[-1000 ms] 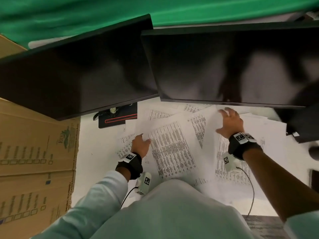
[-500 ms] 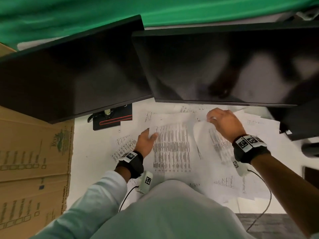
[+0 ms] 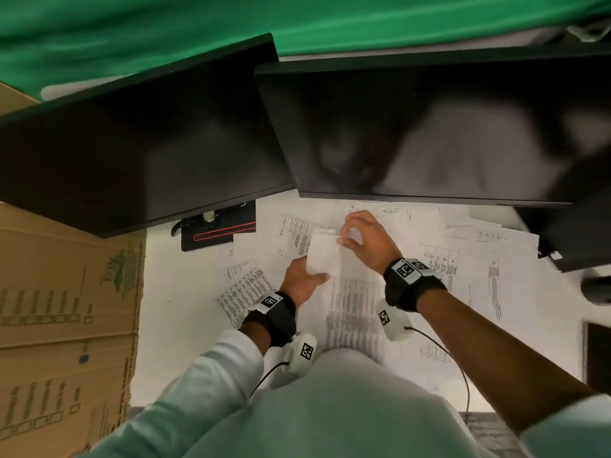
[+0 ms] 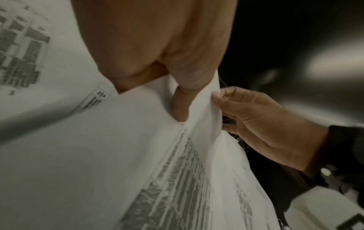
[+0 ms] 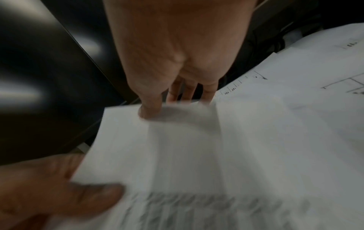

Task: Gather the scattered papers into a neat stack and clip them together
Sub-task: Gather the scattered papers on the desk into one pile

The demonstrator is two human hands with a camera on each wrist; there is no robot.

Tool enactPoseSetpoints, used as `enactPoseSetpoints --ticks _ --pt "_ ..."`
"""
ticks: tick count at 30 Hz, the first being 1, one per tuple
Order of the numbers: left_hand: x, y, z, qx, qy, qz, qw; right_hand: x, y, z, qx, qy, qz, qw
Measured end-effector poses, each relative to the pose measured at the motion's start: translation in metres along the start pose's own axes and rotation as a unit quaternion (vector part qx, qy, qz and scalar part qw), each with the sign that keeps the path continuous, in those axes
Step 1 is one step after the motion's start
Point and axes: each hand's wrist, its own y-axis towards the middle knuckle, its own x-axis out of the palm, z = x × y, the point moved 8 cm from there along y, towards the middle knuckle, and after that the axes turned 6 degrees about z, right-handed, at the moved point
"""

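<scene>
Left grip (image 3: 302,279) pinching the gathered sheets (image 3: 325,256), right grip (image 3: 367,236) pinching their top edge, above scattered papers (image 3: 463,259)

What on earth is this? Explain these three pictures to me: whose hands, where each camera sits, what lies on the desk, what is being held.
No machine here: a person works with two bare hands, wearing a camera on the head and one on each wrist. The wide picture is the head view, looking down at a white desk under two dark monitors. The other two look along each hand at its fingers.

Printed sheets, the scattered papers, lie spread over the desk. A cardboard box stands at the left.

Both hands hold the same lifted sheets. The left hand grips their near left edge, thumb on top. The right hand pinches the far edge, thumb above and fingers behind, as the right wrist view shows. I see no clip.
</scene>
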Motion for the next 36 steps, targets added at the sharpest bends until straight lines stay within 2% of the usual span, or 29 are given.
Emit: enactPoseSetpoints --ticks 2,5,9,11,14,23,28,31,33,36 --pt "-0.02 0.005 -0.017 -0.026 0.028 0.046 0.998 -0.005 0.003 0.015 0.02 -0.067 0.016 0.997" --pt "-0.06 0.007 -0.038 -0.045 0.046 0.125 0.99 -0.017 -0.002 0.043 0.048 -0.213 -0.025 0.975" --pt "-0.114 0.004 -0.059 -0.068 0.075 0.218 0.971 -0.032 -0.016 0.048 -0.046 -0.335 -0.024 0.941" --pt "-0.135 0.002 -0.07 -0.076 0.086 0.257 0.96 -0.032 -0.025 0.048 -0.071 -0.338 -0.042 0.937" --pt "-0.156 -0.001 -0.079 -0.078 0.081 0.295 0.949 -0.028 -0.039 0.061 -0.025 -0.33 -0.086 0.94" --pt "-0.152 -0.003 -0.075 -0.05 0.042 0.273 0.96 -0.012 -0.039 0.063 0.011 -0.408 -0.115 0.905" --pt "-0.161 -0.004 -0.069 -0.04 0.059 0.303 0.95 -0.009 -0.046 0.056 0.036 -0.331 -0.178 0.926" --pt "-0.179 -0.009 -0.063 -0.041 0.094 0.355 0.929 -0.037 -0.038 0.048 0.017 -0.339 -0.14 0.93" --pt "-0.191 -0.014 -0.058 -0.044 0.117 0.385 0.914 -0.067 -0.032 0.046 0.029 -0.327 -0.114 0.938" --pt "-0.2 -0.018 -0.057 -0.06 0.137 0.405 0.902 -0.103 -0.028 0.045 0.055 -0.284 -0.111 0.951"
